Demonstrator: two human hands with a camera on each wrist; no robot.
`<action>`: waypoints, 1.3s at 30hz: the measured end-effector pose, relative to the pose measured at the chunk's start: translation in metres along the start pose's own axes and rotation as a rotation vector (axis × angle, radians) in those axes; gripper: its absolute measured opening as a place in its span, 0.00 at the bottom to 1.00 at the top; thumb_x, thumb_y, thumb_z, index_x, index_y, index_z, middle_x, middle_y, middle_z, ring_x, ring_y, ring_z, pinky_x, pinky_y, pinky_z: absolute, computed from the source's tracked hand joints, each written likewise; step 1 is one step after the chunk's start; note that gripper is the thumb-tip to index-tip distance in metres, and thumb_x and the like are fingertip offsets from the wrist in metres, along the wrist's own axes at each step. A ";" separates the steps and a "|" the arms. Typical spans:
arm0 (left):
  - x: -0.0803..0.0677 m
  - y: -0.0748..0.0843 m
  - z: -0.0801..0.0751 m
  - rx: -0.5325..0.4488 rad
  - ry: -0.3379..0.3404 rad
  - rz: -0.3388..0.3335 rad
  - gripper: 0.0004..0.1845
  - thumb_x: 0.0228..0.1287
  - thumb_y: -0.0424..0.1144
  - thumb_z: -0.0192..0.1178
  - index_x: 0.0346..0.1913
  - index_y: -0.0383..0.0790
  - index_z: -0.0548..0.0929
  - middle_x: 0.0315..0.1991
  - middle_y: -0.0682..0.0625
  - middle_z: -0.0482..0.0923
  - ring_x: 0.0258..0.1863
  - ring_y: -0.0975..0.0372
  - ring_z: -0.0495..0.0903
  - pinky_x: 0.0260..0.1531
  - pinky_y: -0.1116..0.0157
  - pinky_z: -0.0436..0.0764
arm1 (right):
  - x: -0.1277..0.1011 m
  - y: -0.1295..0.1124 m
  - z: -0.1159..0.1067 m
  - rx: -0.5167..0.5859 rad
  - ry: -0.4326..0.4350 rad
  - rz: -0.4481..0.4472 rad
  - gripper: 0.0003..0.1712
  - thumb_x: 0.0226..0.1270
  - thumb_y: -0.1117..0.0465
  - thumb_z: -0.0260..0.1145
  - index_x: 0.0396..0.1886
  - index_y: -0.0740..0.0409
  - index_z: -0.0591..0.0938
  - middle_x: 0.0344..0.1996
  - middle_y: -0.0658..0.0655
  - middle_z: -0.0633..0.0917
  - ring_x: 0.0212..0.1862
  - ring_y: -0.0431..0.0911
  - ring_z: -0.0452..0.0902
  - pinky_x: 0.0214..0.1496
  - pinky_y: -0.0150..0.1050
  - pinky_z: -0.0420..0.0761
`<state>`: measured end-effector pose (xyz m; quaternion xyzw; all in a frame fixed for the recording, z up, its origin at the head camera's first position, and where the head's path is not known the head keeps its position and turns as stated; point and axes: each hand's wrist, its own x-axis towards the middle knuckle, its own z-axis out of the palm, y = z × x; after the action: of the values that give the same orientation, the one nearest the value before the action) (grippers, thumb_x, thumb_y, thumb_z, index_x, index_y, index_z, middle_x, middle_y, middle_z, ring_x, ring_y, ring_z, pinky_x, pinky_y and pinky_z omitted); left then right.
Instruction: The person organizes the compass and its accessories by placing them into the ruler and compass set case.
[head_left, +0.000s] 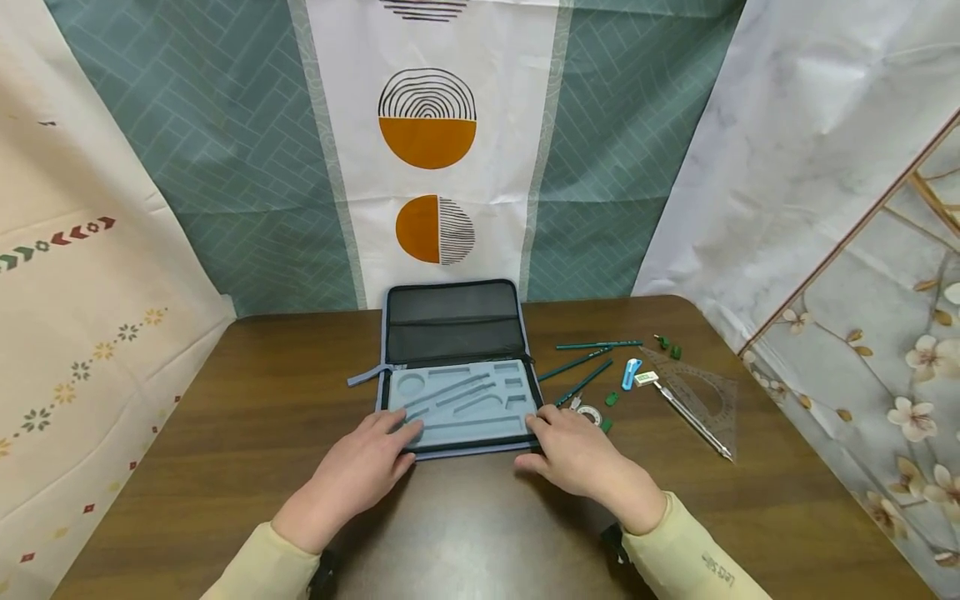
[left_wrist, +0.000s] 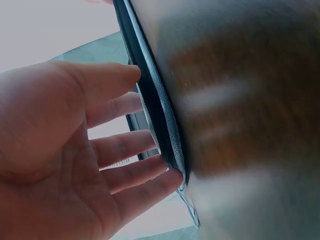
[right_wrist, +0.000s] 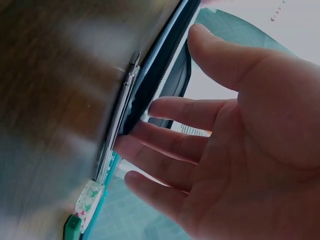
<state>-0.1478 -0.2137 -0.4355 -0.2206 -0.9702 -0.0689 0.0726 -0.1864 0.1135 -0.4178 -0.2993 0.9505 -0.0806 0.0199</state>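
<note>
A zip case (head_left: 453, 292) lies open on the table, its dark mesh-lined lid raised at the back. Its light blue moulded tray (head_left: 450, 433) shows shaped hollows with nothing in them. At the front left corner of the case, my left hand (head_left: 367, 458) rests its fingertips on the edge; in the left wrist view its fingers (left_wrist: 135, 175) are spread and fairly straight. My right hand (head_left: 577, 450) touches the front right corner, the thumb apart from the fingers (right_wrist: 165, 145). Neither hand grips anything.
Right of the case lie several dark green pencils (head_left: 598, 344), a blue cutter (head_left: 631, 374), an eraser (head_left: 646, 379), a silver compass-like tool (head_left: 693, 418), a clear set square (head_left: 724, 396), a white ring (head_left: 590, 413) and small green pieces (head_left: 612, 398). Cloth hangs behind the brown table (head_left: 285, 375).
</note>
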 end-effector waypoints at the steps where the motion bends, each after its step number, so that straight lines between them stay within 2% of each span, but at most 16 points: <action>1: 0.000 0.000 -0.001 -0.002 -0.009 -0.001 0.24 0.73 0.40 0.75 0.68 0.39 0.86 0.69 0.34 0.80 0.67 0.40 0.80 0.57 0.44 0.86 | 0.000 0.002 0.000 0.011 -0.002 0.003 0.37 0.78 0.43 0.74 0.69 0.68 0.83 0.61 0.66 0.84 0.62 0.65 0.82 0.67 0.61 0.80; 6: 0.000 0.002 -0.005 -0.026 -0.066 -0.013 0.25 0.75 0.39 0.73 0.70 0.37 0.84 0.72 0.31 0.77 0.70 0.36 0.78 0.62 0.41 0.83 | 0.002 0.017 -0.005 0.092 0.001 0.022 0.29 0.82 0.49 0.70 0.71 0.64 0.83 0.66 0.64 0.85 0.68 0.63 0.80 0.71 0.62 0.77; 10: -0.001 0.000 -0.006 -0.026 -0.070 -0.007 0.25 0.75 0.38 0.73 0.70 0.36 0.84 0.72 0.30 0.77 0.70 0.36 0.77 0.63 0.40 0.83 | 0.002 0.029 -0.010 0.131 0.032 0.058 0.24 0.84 0.54 0.68 0.71 0.62 0.83 0.68 0.62 0.84 0.71 0.63 0.79 0.73 0.62 0.76; 18: -0.001 -0.002 -0.006 -0.023 -0.063 0.004 0.25 0.75 0.37 0.73 0.70 0.35 0.84 0.72 0.30 0.77 0.70 0.36 0.77 0.64 0.41 0.82 | -0.002 0.046 -0.018 0.079 0.098 0.085 0.21 0.79 0.58 0.73 0.67 0.58 0.86 0.64 0.59 0.87 0.65 0.62 0.83 0.65 0.63 0.81; 24: -0.002 0.000 -0.006 -0.049 -0.071 -0.007 0.25 0.76 0.38 0.71 0.71 0.32 0.83 0.72 0.30 0.77 0.71 0.35 0.76 0.66 0.40 0.80 | -0.008 0.060 -0.021 0.046 0.115 0.109 0.24 0.72 0.57 0.80 0.65 0.55 0.88 0.62 0.59 0.88 0.64 0.61 0.84 0.60 0.64 0.83; 32: -0.005 -0.005 -0.006 -0.066 -0.043 -0.006 0.25 0.74 0.36 0.73 0.68 0.28 0.84 0.71 0.31 0.78 0.70 0.37 0.78 0.66 0.42 0.80 | -0.004 0.068 -0.013 -0.038 0.172 -0.011 0.23 0.63 0.63 0.85 0.58 0.55 0.91 0.56 0.57 0.90 0.60 0.59 0.86 0.57 0.59 0.86; 39: -0.002 -0.010 -0.001 -0.074 0.040 0.045 0.22 0.67 0.25 0.76 0.63 0.31 0.87 0.62 0.34 0.81 0.60 0.44 0.84 0.54 0.50 0.88 | -0.001 0.073 -0.005 -0.042 0.187 -0.122 0.21 0.61 0.69 0.85 0.54 0.56 0.92 0.52 0.53 0.90 0.56 0.55 0.88 0.58 0.55 0.86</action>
<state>-0.1497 -0.2234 -0.4360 -0.2436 -0.9601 -0.1077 0.0855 -0.2275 0.1733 -0.4253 -0.3482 0.9297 -0.0891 -0.0801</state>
